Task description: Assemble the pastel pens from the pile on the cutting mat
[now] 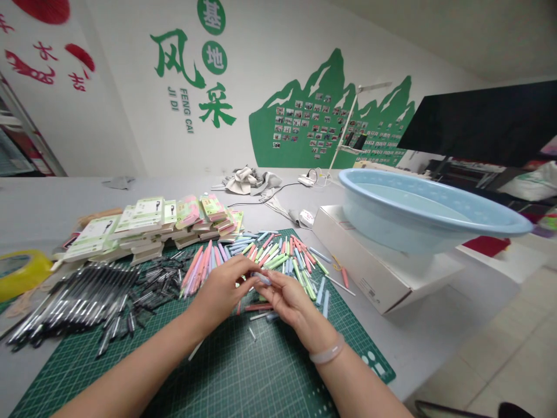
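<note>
My left hand [224,284] and my right hand [289,299] meet above a green cutting mat [209,377]. Between their fingertips is a small light blue pen piece [261,278], mostly covered, so I cannot tell which part it is. Both hands pinch it. Just beyond them spreads a pile of pastel pen parts [274,255] in green, blue and pink. A row of pink and purple pens [202,270] lies left of that pile. A short white tube [252,334] rests on the mat below my hands.
Many clear pens with black ends [82,299] lie at left, near a yellow tape roll [21,273]. Stacked small card boxes [139,217] stand behind them. On the right, a blue basin [391,223] sits on a white carton [361,264]. Grey-white gloves [248,181] lie at the back.
</note>
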Demonstrator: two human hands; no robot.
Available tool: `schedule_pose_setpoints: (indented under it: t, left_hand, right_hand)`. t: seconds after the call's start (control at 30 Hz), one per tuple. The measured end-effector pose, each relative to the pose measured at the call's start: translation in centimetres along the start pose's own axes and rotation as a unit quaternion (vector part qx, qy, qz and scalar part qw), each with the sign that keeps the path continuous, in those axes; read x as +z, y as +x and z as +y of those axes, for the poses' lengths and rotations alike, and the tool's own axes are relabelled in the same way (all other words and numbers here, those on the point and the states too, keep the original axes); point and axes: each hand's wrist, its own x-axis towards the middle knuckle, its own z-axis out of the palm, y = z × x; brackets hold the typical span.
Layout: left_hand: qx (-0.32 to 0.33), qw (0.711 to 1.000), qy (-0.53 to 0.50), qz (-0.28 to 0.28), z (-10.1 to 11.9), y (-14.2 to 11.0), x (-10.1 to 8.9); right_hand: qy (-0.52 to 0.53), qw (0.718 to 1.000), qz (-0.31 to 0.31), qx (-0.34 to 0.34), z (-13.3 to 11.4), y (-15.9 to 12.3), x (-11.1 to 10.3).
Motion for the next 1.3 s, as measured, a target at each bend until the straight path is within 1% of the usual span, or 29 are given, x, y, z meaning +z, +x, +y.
schedule_pose_setpoints:
  t: [0.07, 0.13, 0.27, 0.3, 0.43, 0.5, 0.57, 0.77, 0.87, 0.97, 1.03, 1.1, 1.2, 1.3]
  left_hand:
    - [-0.031, 0.999, -0.013, 0.022, -0.7, 0.7, -0.7]
    - [-0.069, 0.997, -0.042, 0.018, -1.3, 1.3, -1.4]
    - [-0.136, 0.983, -0.121, 0.01, -2.3, 1.5, -1.8]
    - [-0.152, 0.978, -0.142, 0.014, -2.5, 1.5, -1.8]
    - [-0.205, 0.952, -0.223, 0.026, -3.7, 1.4, -1.6]
    - [-0.216, 0.942, -0.254, 0.033, -4.2, 1.3, -1.6]
    - [-0.22, 0.938, -0.265, 0.042, -4.5, 1.4, -1.6]
    - [-0.216, 0.929, -0.297, 0.047, -3.9, 1.7, -1.6]
    - [-0.207, 0.939, -0.272, 0.051, -3.6, 2.0, -1.9]
    - [-0.179, 0.962, -0.204, 0.027, -2.8, 2.6, -2.6]
    - [-0.141, 0.979, -0.148, -0.002, -2.0, 3.2, -3.1]
    - [-0.095, 0.991, -0.095, -0.025, -1.2, 4.0, -3.6]
    - [-0.052, 0.997, -0.034, -0.045, -0.2, 5.2, -3.8]
    - [-0.042, 0.997, -0.008, -0.058, 0.4, 6.2, -3.8]
  right_hand:
    - [0.027, 0.999, 0.012, 0.032, -0.3, -0.1, 0.2]
    - [0.046, 0.998, 0.021, 0.048, -0.6, -0.2, 0.4]
    - [0.061, 0.997, 0.046, 0.033, -0.9, -0.4, 0.8]
    - [0.06, 0.997, 0.042, 0.033, -1.0, -0.4, 0.8]
    - [0.043, 0.998, -0.008, 0.046, -1.1, -0.6, 0.8]
    - [0.039, 0.998, -0.014, 0.044, -1.1, -0.7, 0.7]
    - [0.039, 0.998, -0.022, 0.045, -1.0, -0.6, 0.6]
    - [0.063, 0.994, -0.081, 0.031, -0.5, -0.1, -0.2]
    - [0.075, 0.993, -0.091, 0.025, -0.4, 0.1, -0.4]
    - [0.087, 0.992, -0.084, 0.025, -0.5, 0.0, -0.2]
    - [0.093, 0.992, -0.073, 0.036, -0.7, -0.2, 0.2]
    - [0.103, 0.993, -0.046, 0.031, -0.9, -0.4, 0.7]
    - [0.122, 0.992, -0.005, 0.017, -1.2, -0.8, 1.4]
    - [0.138, 0.99, 0.001, 0.028, -1.6, -1.1, 1.9]
